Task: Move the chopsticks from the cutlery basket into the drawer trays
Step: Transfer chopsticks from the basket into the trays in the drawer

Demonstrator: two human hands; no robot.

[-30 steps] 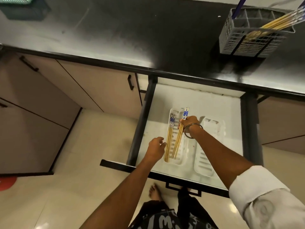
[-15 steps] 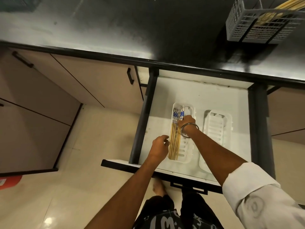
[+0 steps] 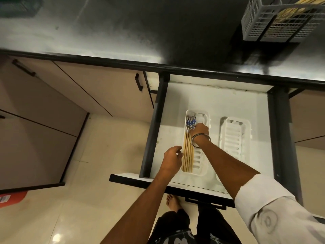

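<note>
A dark, glossy desk (image 3: 123, 27) is filling the upper part of the head view, with pale cupboard doors (image 3: 73, 95) sitting under its left side. Below its edge, a white drawer (image 3: 219, 103) is standing pulled out toward the person. On the desk at the far right, a grey cutlery basket (image 3: 274, 23) is holding more chopsticks (image 3: 288, 9), which are leaning up and to the right out of the picture.

Inside the drawer, two white slotted trays are lying side by side with their long sides running from the drawer front toward the back. The right tray (image 3: 234, 138) is lying bare. The left tray (image 3: 198, 155) is carrying a bundle of chopsticks (image 3: 187, 152) along its left edge. Their long axis is running parallel to the tray, the blue-and-white patterned ends pointing toward the back of the drawer and the plain wooden tips pointing toward the drawer front.

The right hand (image 3: 200, 131), with a metal bangle (image 3: 200, 140) at the wrist, is resting curled over the patterned ends, fingers touching them; I cannot tell whether it is gripping them or only pressing them. The left hand (image 3: 172, 160) is hovering loosely curled just beside the plain ends, at the tray's left rim, grasping nothing.
</note>
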